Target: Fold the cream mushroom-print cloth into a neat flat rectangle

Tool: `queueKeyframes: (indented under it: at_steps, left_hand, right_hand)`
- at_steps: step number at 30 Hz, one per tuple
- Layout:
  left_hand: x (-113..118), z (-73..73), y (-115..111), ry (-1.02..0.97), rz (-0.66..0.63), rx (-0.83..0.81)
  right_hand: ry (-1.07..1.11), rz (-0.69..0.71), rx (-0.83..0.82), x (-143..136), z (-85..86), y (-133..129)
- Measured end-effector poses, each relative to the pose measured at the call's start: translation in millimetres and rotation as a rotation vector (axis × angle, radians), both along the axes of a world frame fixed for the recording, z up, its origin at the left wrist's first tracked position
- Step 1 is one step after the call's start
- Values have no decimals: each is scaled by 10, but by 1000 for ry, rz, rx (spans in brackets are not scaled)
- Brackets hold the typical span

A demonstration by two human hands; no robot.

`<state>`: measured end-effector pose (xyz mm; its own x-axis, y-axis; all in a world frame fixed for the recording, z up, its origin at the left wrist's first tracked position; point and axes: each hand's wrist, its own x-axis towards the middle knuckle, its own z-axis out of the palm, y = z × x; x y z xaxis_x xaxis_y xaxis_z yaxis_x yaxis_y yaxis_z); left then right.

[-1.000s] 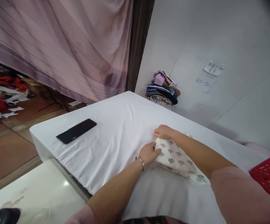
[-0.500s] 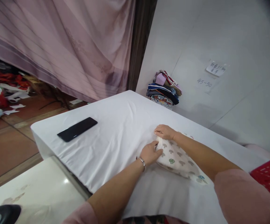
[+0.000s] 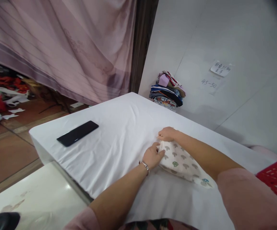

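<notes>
A soft white cloth [image 3: 182, 161] printed with grey, green and blue mushrooms lies on the white-covered table [image 3: 114, 134]. Whether it is a garment I cannot tell. My left hand [image 3: 153, 155], with a silver bracelet at the wrist, pinches its left edge between thumb and fingers. Just beyond, my right hand [image 3: 167, 134] has its fingers closed on the far corner of that same edge. My right forearm passes over the cloth and hides part of its far side.
A black phone [image 3: 78, 133] lies on the table's left part. Folded clothes [image 3: 167, 91] are stacked by the wall. A red plastic basket [image 3: 276, 175] stands at right. A pale glossy surface [image 3: 40, 188] adjoins the table at lower left; a pink curtain [image 3: 80, 48] hangs behind.
My right hand's fingers have curled down more tightly at the cloth's far corner. The left hand stays on the edge with little movement. The view has shifted slightly.
</notes>
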<state>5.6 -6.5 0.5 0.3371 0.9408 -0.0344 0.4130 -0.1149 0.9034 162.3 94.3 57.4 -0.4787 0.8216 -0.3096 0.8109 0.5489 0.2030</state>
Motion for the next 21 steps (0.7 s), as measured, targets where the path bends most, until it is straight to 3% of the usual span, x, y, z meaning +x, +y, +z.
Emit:
queueKeyframes:
  at_steps: [7,10,13,16,19,21]
  left_hand:
    - [-5,40,-3,170,46,38]
    - [-9,35,2,202,30,51]
    - [-13,30,8,203,14,57]
    - [-14,31,12,211,10,53]
    - [-15,25,18,222,7,42]
    - [-18,14,24,215,4,41]
  right_hand:
    - [88,-5,91,-97,-149,4]
    - [180,67,103,-38,-144,3]
    - [336,76,224,80,-132,23]
    - [430,-146,314,215,-195,43]
    - [400,-390,197,298,-301,52]
    - [389,-449,150,310,-344,51]
